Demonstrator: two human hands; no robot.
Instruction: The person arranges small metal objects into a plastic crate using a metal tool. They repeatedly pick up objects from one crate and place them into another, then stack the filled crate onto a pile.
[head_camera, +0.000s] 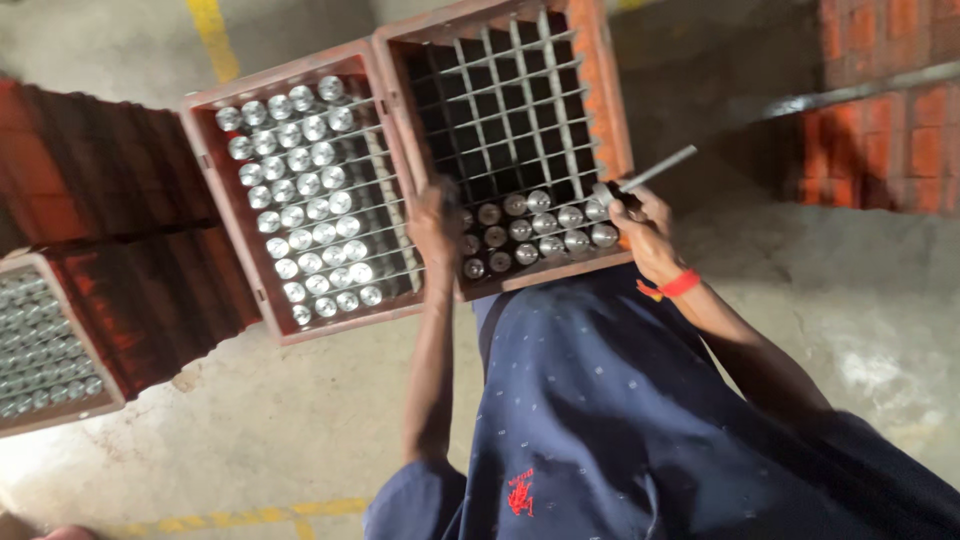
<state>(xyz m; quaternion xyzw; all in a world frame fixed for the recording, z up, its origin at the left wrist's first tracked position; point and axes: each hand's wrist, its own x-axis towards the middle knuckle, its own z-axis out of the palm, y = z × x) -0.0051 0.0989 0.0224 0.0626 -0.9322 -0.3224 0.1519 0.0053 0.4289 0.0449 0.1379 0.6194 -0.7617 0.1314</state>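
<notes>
A red plastic crate (600, 80) with a white divider grid stands in front of me. Its near three rows hold shiny metal cylinders (540, 232); the cells farther back are dark and hollow. My left hand (437, 225) grips the crate's near left wall, fingers curled over the rim. At the near right corner, my right hand (645, 228) is closed around a thin grey metal rod (658, 170) that points up and to the right. A red band circles my right wrist.
A second red crate (215, 200), filled with several metal cylinders, touches the first on its left. A third filled crate (60, 415) sits at the far left atop a stack of red crates. Concrete floor with yellow lines lies below; brick wall at upper right.
</notes>
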